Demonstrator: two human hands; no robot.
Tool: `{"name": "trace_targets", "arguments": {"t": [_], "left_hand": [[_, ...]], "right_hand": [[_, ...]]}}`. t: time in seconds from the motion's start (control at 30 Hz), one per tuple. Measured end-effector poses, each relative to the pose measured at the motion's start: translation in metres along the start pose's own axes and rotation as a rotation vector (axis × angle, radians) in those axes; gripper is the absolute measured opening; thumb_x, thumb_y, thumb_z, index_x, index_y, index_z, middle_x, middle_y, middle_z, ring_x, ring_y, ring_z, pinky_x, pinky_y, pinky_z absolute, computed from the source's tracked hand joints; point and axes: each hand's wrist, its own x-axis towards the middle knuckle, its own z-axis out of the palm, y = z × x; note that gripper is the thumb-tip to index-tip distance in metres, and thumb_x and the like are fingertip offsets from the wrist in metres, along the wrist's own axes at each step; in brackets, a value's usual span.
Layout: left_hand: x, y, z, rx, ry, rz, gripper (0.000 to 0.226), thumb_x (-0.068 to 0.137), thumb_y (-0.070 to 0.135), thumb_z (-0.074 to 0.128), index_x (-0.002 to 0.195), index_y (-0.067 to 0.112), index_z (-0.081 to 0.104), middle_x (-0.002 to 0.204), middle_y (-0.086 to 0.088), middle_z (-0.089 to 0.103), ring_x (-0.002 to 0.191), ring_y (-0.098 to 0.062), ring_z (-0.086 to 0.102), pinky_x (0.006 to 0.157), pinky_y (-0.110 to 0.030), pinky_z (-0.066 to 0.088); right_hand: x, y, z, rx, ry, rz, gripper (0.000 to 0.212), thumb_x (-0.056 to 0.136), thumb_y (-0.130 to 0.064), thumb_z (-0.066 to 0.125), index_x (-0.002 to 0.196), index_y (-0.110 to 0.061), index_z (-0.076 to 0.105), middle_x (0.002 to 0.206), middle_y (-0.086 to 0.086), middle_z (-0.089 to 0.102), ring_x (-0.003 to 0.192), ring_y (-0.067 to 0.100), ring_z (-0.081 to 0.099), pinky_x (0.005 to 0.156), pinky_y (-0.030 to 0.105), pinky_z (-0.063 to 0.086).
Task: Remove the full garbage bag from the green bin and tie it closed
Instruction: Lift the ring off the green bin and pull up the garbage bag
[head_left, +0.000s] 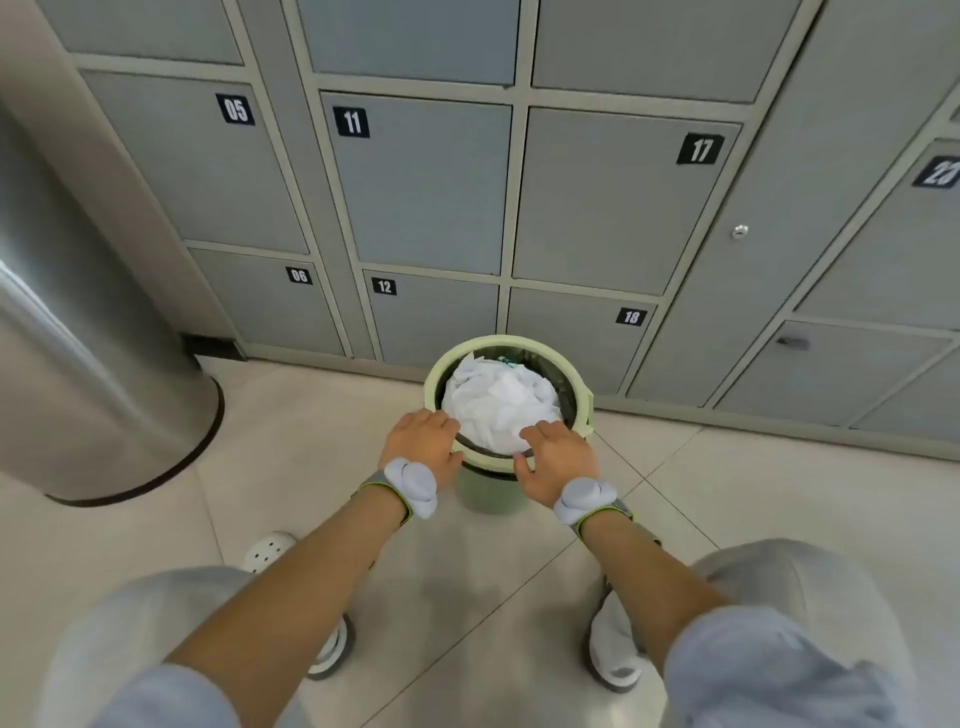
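Your left hand (422, 439) lies palm-down on the near left part of the green bin (582, 397), fingers spread and reaching over the rim toward the crumpled white paper (501, 402) that fills it. The hand is flat and closes on nothing. Your right hand (558, 457) lies the same way on the near right part of the rim, fingers stretched forward, thumb along the rim's near edge; it too is open and grasps nothing that you can see.

The garbage bag (558, 382) sits inside the bin as a dark liner, showing only as a thin band between the pale green rim and the heap of white paper. The paper rises about level with the rim.

The bin stands on the light tiled floor (291, 431), close in front of the grey lockers (426, 192); the doors numbered 12 and 18 are just behind it. A large metal cylinder (78, 338) stands well apart on your left.

Each wrist carries a grey band with a pale rounded sensor (414, 480). Your knees are bent low at either side, and your shoes rest on the floor below your forearms.
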Motion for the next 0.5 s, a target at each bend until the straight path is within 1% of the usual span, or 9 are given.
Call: {"name": "trace_targets", "arguments": {"t": [0.07,0.13,0.27,0.4,0.5], "left_hand": [[0.01,-0.002,0.009,-0.037,-0.048,0.003,0.039,0.091,0.031,0.043,0.125,0.011,0.049,0.128,-0.006,0.054,0.119,-0.024,0.046,0.099,-0.033,0.038],[0.022,-0.006,0.021,-0.061,-0.092,0.008,0.037,0.092,0.028,0.043,0.123,0.01,0.051,0.127,-0.006,0.055,0.118,-0.025,0.047,0.095,-0.033,0.041],[0.044,-0.012,0.04,-0.086,-0.134,0.049,0.036,0.09,0.021,0.044,0.123,0.009,0.051,0.129,-0.006,0.053,0.117,-0.025,0.048,0.095,-0.033,0.043],[0.06,-0.014,0.056,-0.03,-0.136,0.145,0.036,0.089,0.016,0.043,0.123,0.01,0.052,0.128,-0.006,0.053,0.118,-0.022,0.046,0.097,-0.03,0.037],[0.073,-0.017,0.065,0.001,-0.155,0.167,0.031,0.089,0.013,0.043,0.118,0.008,0.054,0.124,-0.008,0.054,0.117,-0.023,0.046,0.095,-0.03,0.035]], "right_hand": [[0.01,0.002,0.01,0.021,-0.035,-0.008,0.037,0.089,-0.034,0.045,0.114,-0.01,0.058,0.11,0.008,0.061,0.104,0.028,0.053,0.08,0.033,0.044],[0.022,0.004,0.024,0.018,-0.084,-0.013,0.036,0.089,-0.034,0.046,0.113,-0.009,0.058,0.11,0.009,0.06,0.104,0.029,0.053,0.08,0.034,0.045],[0.033,0.008,0.05,0.011,-0.118,-0.045,0.036,0.088,-0.033,0.045,0.113,-0.009,0.057,0.112,0.009,0.058,0.105,0.029,0.051,0.084,0.034,0.044],[0.035,0.006,0.067,0.049,-0.097,-0.067,0.036,0.085,-0.03,0.052,0.108,-0.005,0.061,0.107,0.014,0.06,0.1,0.032,0.055,0.081,0.038,0.044],[0.039,0.008,0.077,0.034,-0.081,-0.088,0.031,0.081,-0.028,0.061,0.096,-0.002,0.066,0.094,0.017,0.064,0.088,0.034,0.06,0.073,0.039,0.048]]}}
